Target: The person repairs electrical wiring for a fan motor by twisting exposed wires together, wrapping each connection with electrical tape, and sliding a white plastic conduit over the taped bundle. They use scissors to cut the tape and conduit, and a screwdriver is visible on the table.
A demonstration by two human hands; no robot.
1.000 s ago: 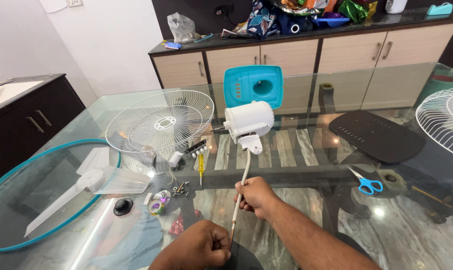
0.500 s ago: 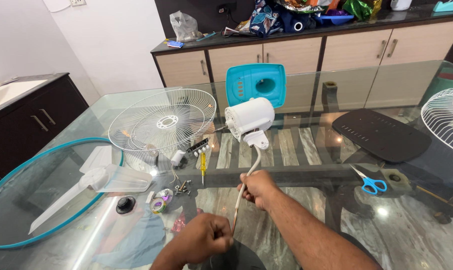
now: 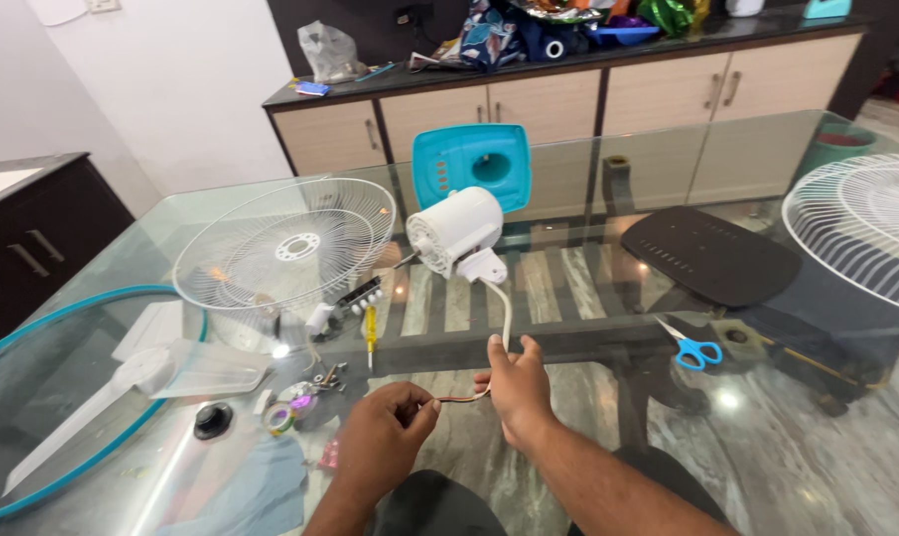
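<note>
Both hands grip the white cord (image 3: pixel 505 318): left hand (image 3: pixel 388 437) pinching its wires, right hand (image 3: pixel 517 389) curled around it.

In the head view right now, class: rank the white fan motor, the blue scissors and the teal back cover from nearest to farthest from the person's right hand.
From the right hand:
1. White fan motor, just ahead, joined by the cord.
2. Blue scissors, off to the right.
3. Teal back cover, behind the motor.
</note>
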